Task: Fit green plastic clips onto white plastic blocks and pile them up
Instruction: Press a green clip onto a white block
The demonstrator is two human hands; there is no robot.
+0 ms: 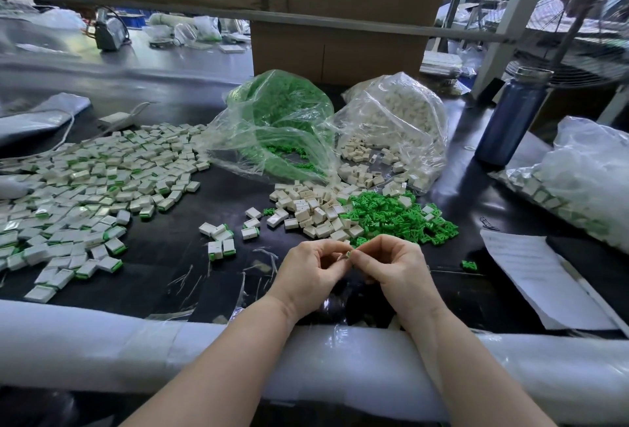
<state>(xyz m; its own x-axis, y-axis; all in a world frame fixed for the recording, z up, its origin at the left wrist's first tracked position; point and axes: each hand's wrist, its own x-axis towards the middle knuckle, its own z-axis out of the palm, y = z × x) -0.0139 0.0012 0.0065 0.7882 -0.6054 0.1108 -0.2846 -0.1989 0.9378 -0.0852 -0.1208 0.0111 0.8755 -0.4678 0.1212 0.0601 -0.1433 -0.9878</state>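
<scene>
Dark desk (211,188) in a cluttered workshop. Near front edge: left hand (311,273) and right hand (396,270), fingers of both pinching one small white plastic block (347,254) between them. Behind: loose white blocks (313,208), green plastic clips (401,217). Toward left edge: assembled pile (92,185).

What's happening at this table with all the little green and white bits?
A person is assembling small parts by hand. The left hand and right hand together pinch one small piece between the fingertips. Loose white blocks and green clips lie just beyond, and a wide pile of finished pieces spreads to the left.
</scene>
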